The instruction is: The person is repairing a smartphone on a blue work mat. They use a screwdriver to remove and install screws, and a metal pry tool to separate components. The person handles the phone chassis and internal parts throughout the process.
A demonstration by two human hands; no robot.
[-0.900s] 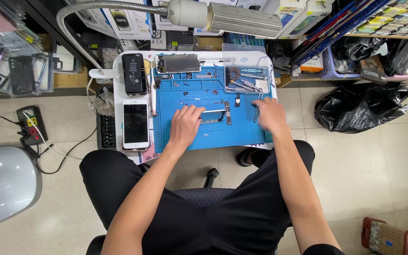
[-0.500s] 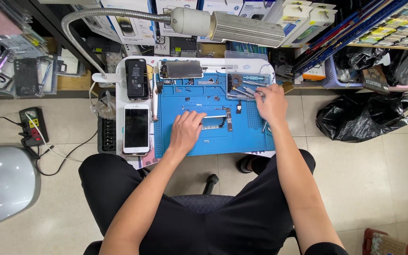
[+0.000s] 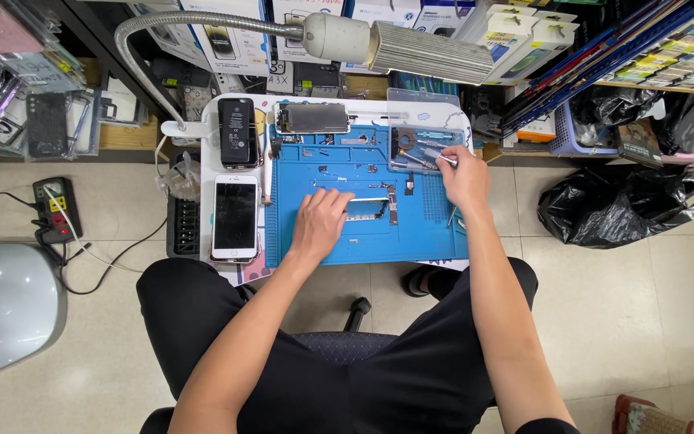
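Phone frame (image 3: 367, 209), stripped down to a thin metal shell, lies flat on the blue mat (image 3: 347, 245) in the middle of the small white table (image 3: 210, 108), right in front of my knees. My left hand (image 3: 319, 225) rests on its near end, palm down, fingers spread flat and pinning it rather than closed around it. I judge the frame light, stiff along its length but easy to bend or scratch, with small parts inside that would not stand a squeeze; I would hold it by the long outer edges and keep pressure off the middle.

A little farther out, my right hand (image 3: 466, 178) has its grip pinched shut on a slim metal tool (image 3: 443, 160), whose tip points into the clear parts tray (image 3: 419, 149). That tool looks smooth and light, likely to slip or roll if held loosely.

Left of the mat, a white phone (image 3: 235, 217) lies screen up, and beyond it a black phone (image 3: 237, 131). At the far edge sits a bare screen panel (image 3: 312, 118), under the lamp (image 3: 411, 50).
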